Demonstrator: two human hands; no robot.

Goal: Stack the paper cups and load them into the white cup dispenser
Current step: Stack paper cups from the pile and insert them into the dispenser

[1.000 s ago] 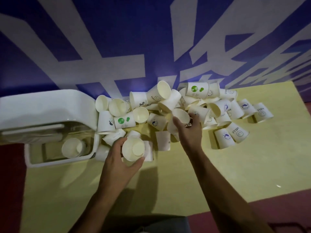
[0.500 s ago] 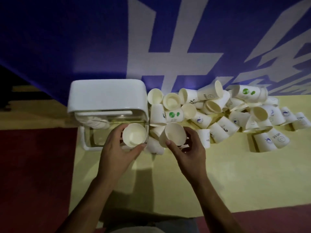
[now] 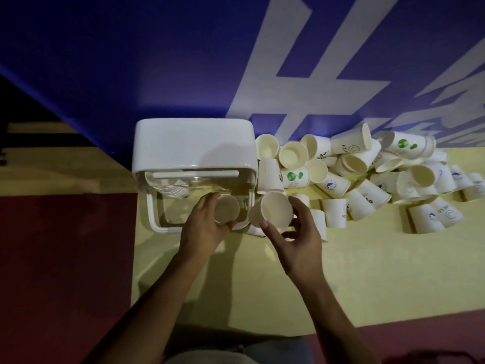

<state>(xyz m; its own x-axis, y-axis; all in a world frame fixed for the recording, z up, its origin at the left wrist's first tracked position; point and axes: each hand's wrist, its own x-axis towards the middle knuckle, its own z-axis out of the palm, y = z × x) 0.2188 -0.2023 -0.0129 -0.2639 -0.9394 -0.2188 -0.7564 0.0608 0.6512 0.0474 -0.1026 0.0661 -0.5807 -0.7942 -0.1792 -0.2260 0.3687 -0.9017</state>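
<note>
The white cup dispenser (image 3: pixel 193 151) stands at the table's far left, its clear front compartment facing me, with a stack of cups (image 3: pixel 168 189) lying inside at the left. My left hand (image 3: pixel 203 229) grips a paper cup (image 3: pixel 227 208) over the compartment's front right part. My right hand (image 3: pixel 295 236) holds a second paper cup (image 3: pixel 273 210), mouth up, just right of the dispenser's front corner. A heap of loose paper cups (image 3: pixel 367 177) spreads to the right along the wall.
The yellow table (image 3: pixel 367 279) lies against a blue wall with large white lettering (image 3: pixel 315 74). Dark red floor (image 3: pixel 60 271) lies left of the table. Loose cups (image 3: pixel 430 214) reach towards the table's right side.
My left hand has carried its cup from the pile's edge over into the dispenser's compartment. My right hand picked a cup from the heap and brought it beside the dispenser. The view shifted left.
</note>
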